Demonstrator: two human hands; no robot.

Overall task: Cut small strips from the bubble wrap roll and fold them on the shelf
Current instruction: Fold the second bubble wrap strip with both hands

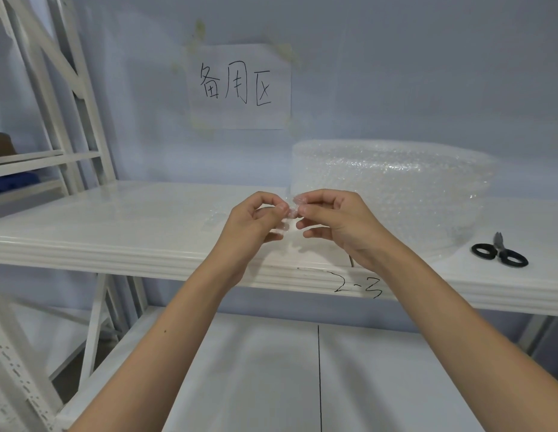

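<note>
Head view, hands (295, 218) pinching strip (292, 210), shelf (115, 232) edge

From my feed, a pale blue-grey wall (396, 73) fills twelve o'clock, with a paper sign (240, 87) taped on it — handwritten black characters. White metal racking (69, 88) stands at ten o'clock. A lower white board (240, 385) spans six o'clock — light is soft, even.
</note>
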